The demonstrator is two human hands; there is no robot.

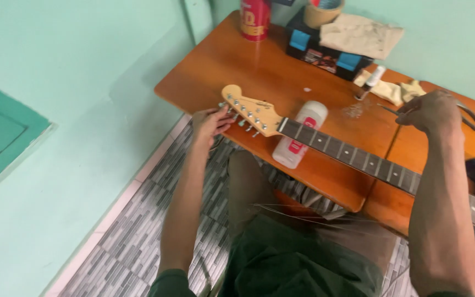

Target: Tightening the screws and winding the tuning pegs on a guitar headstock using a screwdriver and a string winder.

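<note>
I sit in a small room of a home, used as a hobby corner — mint green walls [72,71], grey tiled floor [138,220], and a wooden table [259,71] with a cloth [361,34] at the far side.

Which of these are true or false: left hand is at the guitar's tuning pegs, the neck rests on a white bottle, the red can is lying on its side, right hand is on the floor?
1. The left hand is at the tuning pegs of the guitar headstock. True.
2. The guitar neck lies across a white bottle. True.
3. The red can lies on its side. False: it stands upright on the wooden table.
4. The right hand is on the floor. False: it is above the table, holding a thin dark tool.
</note>
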